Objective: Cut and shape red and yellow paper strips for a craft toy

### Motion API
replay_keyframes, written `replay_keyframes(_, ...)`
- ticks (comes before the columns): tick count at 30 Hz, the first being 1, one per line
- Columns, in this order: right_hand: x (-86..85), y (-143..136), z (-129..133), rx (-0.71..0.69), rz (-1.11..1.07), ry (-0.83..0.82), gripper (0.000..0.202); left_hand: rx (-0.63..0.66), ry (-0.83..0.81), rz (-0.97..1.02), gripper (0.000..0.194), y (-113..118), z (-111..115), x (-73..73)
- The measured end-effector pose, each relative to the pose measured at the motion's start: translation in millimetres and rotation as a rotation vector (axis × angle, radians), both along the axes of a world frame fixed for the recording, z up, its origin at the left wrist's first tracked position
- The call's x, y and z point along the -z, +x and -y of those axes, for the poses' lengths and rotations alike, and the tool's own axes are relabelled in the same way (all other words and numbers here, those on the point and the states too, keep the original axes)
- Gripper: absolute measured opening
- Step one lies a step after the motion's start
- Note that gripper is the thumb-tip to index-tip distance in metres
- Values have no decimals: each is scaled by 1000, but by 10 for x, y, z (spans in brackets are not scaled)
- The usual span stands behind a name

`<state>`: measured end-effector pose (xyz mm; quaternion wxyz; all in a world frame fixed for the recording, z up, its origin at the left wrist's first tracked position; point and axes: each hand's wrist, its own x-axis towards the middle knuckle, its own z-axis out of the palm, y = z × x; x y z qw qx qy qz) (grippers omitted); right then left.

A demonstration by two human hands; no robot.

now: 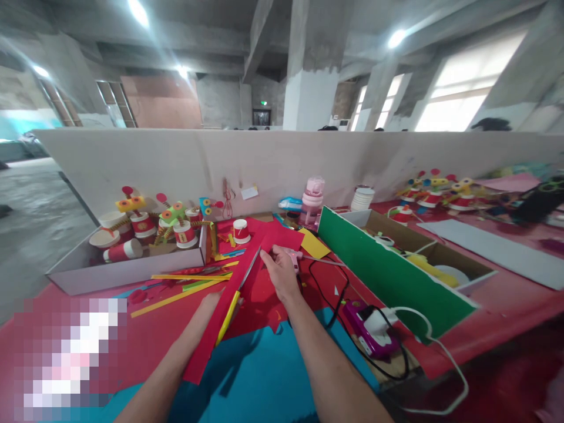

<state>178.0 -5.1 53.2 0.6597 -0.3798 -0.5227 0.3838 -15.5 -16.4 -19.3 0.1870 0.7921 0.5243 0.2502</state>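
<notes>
My right hand [282, 271] pinches a sheet of red paper [286, 239] between thumb and fingers. My left hand [210, 302] is mostly hidden behind a long red paper strip [203, 346]. Scissors with a yellow handle [228, 320] slant up beside this strip, their blade along the red paper and pointing towards my right fingertips. The scissors appear to be held by my left hand, though its fingers are covered. Just behind my right hand lies a pink glue gun [294, 255]. Blue paper [259, 364] lies below my hands.
At left, a box [127, 273] holds paper-cup figures. Yellow strips [180, 296] and a paper cup [241, 231] lie nearby. On the right stand a green-sided box [383, 270] and a purple power strip [368, 329] with cords. A pale partition [259, 161] rises behind.
</notes>
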Motion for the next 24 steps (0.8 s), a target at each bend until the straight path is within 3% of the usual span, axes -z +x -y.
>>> replay_keyframes(3, -8, 33, -20, 38, -32, -9, 25, -98, 75, -61, 31, 0, -14, 33)
replay_keyframes(6, 10, 63, -49, 84, 0, -27, 31, -80, 86, -104, 30, 6, -13, 51)
replay_keyframes(16, 61, 12, -24, 47, 67, -11, 26, -72, 120, -130, 30, -30, 1, 63)
replay_keyframes(24, 60, -5, 16, 41, 95, -7, 26, -57, 104, -104, 31, -3, 51, -69)
